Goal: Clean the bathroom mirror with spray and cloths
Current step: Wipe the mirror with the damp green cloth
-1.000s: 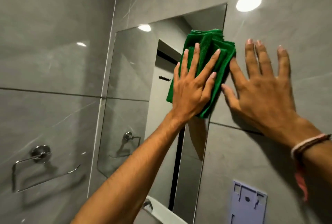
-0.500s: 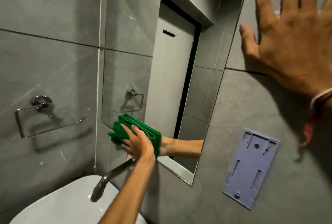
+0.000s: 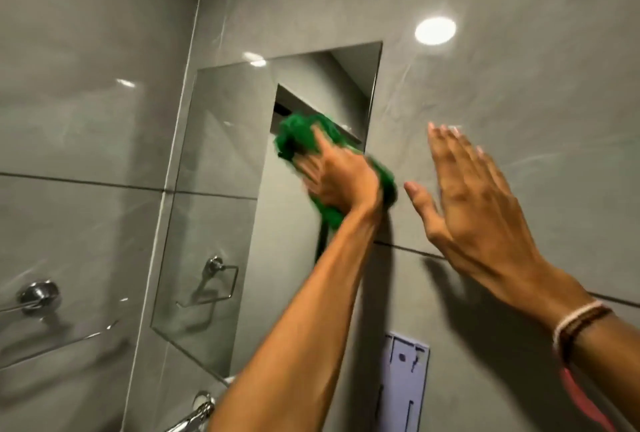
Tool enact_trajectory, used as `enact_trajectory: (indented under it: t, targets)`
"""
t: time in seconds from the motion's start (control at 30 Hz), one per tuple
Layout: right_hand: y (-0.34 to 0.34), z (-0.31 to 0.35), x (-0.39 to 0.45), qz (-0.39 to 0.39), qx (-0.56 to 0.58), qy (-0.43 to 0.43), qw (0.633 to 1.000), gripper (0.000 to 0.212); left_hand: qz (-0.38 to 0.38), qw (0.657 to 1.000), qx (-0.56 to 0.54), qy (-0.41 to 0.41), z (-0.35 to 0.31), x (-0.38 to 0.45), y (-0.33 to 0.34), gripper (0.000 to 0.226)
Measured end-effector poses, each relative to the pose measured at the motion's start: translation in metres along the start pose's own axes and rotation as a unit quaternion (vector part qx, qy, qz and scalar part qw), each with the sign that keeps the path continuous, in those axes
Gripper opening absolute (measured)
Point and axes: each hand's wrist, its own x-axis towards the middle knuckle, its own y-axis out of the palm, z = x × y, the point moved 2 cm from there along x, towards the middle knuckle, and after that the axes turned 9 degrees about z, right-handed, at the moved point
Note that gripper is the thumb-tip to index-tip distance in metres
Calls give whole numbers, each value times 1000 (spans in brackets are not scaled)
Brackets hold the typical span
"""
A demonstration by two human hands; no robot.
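At the mirror (image 3: 221, 189) mid-right, your left hand (image 3: 341, 179), fingers flat, pressed the green cloth (image 3: 298, 137): wiping step. Right hand (image 3: 474, 203), fingers together, braced on wall tile. Next: cover unwiped glass w/ overlapping passes.

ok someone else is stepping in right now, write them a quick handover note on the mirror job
Left hand: pressing the green cloth flat against the mirror, upper right part, near its right edge.
Right hand: open, empty, fingers spread, at the grey wall tile right of the mirror.
No spray bottle or second cloth in view.
Done: wiping is under way; how much glass is covered cannot be told.
Left: probably the remaining glass, then a dry pass.
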Motion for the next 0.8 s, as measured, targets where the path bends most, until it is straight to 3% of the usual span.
enact_trajectory:
  t: [0.07, 0.13, 0.23, 0.27, 0.3, 0.4, 0.47, 0.57, 0.63, 0.7, 0.73, 0.8]
  targets:
    - [-24, -10, 7, -12, 158, 70, 985, 73, 59, 988, -24, 142, -64, 6, 20, 64]
    - [-53, -22, 18, -57, 300, 146, 941, 66, 129, 952, -57, 273, -104, -5, 31, 74]
    - [-107, -41, 25, -146, 528, 196, 814, 58, 218, 875, -44, 430, -122, -33, 36, 76]
    - [-126, -46, 22, -145, 588, 189, 773, 62, 239, 851, -26, 467, -123, -46, 38, 74]
    - [-143, -50, 20, -127, 618, 178, 755, 65, 255, 824, -11, 505, -122, -59, 39, 73]
    - [-175, -56, 4, -58, 589, 177, 787, 51, 291, 735, 30, 612, -113, -99, 36, 66]
    - [-179, -62, -18, -45, 564, 177, 805, 45, 295, 717, 52, 630, -101, -126, 29, 67]
    - [-173, -61, -57, -72, 562, 201, 799, 46, 302, 750, 87, 582, -82, -147, -1, 103]
    - [-164, -58, -96, -112, 567, 237, 781, 46, 366, 791, 51, 488, -56, -163, -21, 116]
    - [-150, -55, -134, -147, 578, 278, 753, 45, 476, 821, -72, 306, -24, -179, -39, 103]
    - [-143, -52, -151, -160, 584, 293, 740, 43, 525, 818, -146, 184, -7, -186, -46, 90]
    - [-122, -46, -195, -173, 586, 349, 710, 43, 601, 752, -261, -73, 35, -216, -57, 56]
